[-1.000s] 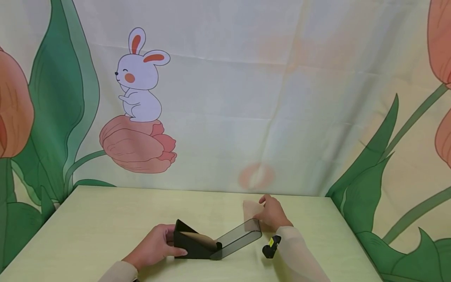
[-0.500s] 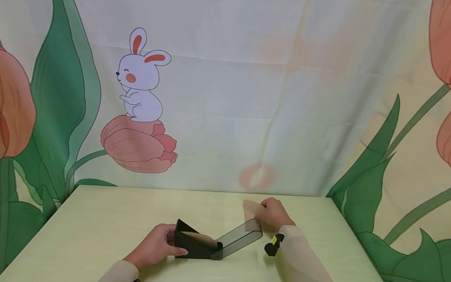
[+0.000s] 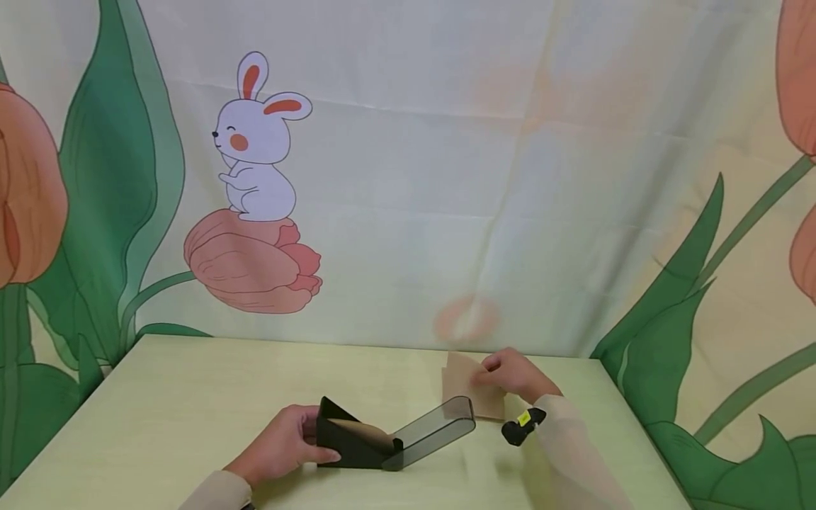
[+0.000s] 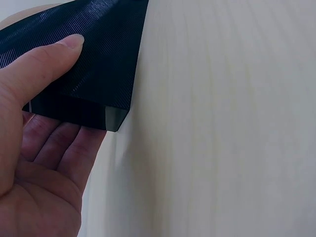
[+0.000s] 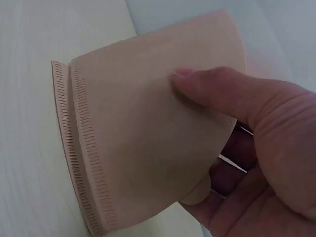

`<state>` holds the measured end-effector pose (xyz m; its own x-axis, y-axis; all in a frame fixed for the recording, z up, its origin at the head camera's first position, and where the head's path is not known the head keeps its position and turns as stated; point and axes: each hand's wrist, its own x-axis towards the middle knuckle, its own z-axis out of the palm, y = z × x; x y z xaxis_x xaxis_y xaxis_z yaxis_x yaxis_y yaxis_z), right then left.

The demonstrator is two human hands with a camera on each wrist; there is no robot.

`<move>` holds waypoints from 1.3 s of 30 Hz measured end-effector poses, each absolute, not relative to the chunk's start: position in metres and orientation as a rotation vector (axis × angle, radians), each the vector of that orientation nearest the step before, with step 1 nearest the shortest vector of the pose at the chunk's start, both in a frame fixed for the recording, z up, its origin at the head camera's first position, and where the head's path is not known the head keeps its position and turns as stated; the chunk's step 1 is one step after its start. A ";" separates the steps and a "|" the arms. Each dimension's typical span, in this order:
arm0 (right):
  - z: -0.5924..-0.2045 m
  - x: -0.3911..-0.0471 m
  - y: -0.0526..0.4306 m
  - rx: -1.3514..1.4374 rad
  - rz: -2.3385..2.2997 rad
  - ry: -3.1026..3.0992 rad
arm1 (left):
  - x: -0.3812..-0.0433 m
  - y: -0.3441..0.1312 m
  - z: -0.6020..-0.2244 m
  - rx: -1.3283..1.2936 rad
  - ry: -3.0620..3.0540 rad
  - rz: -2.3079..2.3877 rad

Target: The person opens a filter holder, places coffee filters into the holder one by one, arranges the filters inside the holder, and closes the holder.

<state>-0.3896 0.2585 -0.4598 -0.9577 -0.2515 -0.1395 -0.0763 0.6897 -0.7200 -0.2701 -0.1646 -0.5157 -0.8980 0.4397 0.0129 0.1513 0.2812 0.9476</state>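
Gripping, left hand (image 3: 285,440): black box (image 3: 355,450), near centre of the worktop (image 3: 217,382), clear lid (image 3: 433,429) slanting right; best I hold it steady. Pinching, right hand (image 3: 519,375): brown filter papers (image 5: 140,123), just beyond the lid, edges offset; I should square these gently, avoiding creases.

Table (image 3: 223,382): pale yellow-green, flat top; the far edge ran nearly straight across, and both side edges spread apart toward the near side; the left wrist view showed faint lengthwise streaks, consistent with wood grain. Directly on it, near the middle of the near part, stood one black box (image 3: 357,451), ribbed on its outer face, sloping down toward the right; its clear lid (image 3: 440,432) lay swung open to the right, far end raised off the surface; contact at the lid's lower end could not be confirmed.
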 end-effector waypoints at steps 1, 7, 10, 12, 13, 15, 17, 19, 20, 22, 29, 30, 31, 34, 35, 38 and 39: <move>-0.457 -0.388 0.259 -0.277 -1.142 2.658 | -0.270 -0.165 -0.516 0.545 2.299 1.658; -0.441 -0.377 0.255 -0.326 -1.169 2.675 | -0.270 -0.165 -0.518 0.539 2.288 1.664; -0.434 -0.373 0.254 -0.382 -1.159 2.698 | -0.269 -0.165 -0.519 0.531 2.284 1.668; -0.429 -0.370 0.253 -0.423 -1.155 2.700 | -0.269 -0.165 -0.519 0.529 2.281 1.669; -0.426 -0.368 0.252 -0.442 -1.153 2.698 | -0.269 -0.165 -0.518 0.528 2.278 1.671; -0.420 -0.364 0.250 -0.477 -1.144 2.702 | -0.269 -0.164 -0.518 0.526 2.276 1.671; -0.415 -0.361 0.248 -0.501 -1.141 2.703 | -0.269 -0.164 -0.518 0.527 2.272 1.673; -0.408 -0.357 0.244 -0.533 -1.144 2.706 | -0.270 -0.164 -0.518 0.527 2.269 1.676; -0.405 -0.355 0.242 -0.548 -1.147 2.709 | -0.270 -0.164 -0.518 0.529 2.269 1.675; -0.399 -0.350 0.237 -0.578 -1.157 2.713 | -0.270 -0.164 -0.518 0.529 2.268 1.678; -0.375 -0.332 0.218 -0.661 -1.198 2.750 | -0.271 -0.163 -0.518 0.526 2.265 1.682; -0.372 -0.331 0.215 -0.676 -1.204 2.757 | -0.271 -0.163 -0.518 0.526 2.264 1.682; -0.370 -0.329 0.213 -0.689 -1.210 2.760 | -0.271 -0.163 -0.518 0.526 2.261 1.682; -0.364 -0.325 0.205 -0.728 -1.236 2.757 | -0.271 -0.163 -0.518 0.523 2.263 1.681; -0.363 -0.324 0.202 -0.742 -1.245 2.754 | -0.271 -0.163 -0.518 0.522 2.265 1.680; -0.361 -0.322 0.195 -0.769 -1.279 2.730 | -0.271 -0.163 -0.518 0.522 2.273 1.677; -0.361 -0.322 0.193 -0.774 -1.291 2.720 | -0.271 -0.163 -0.518 0.523 2.273 1.677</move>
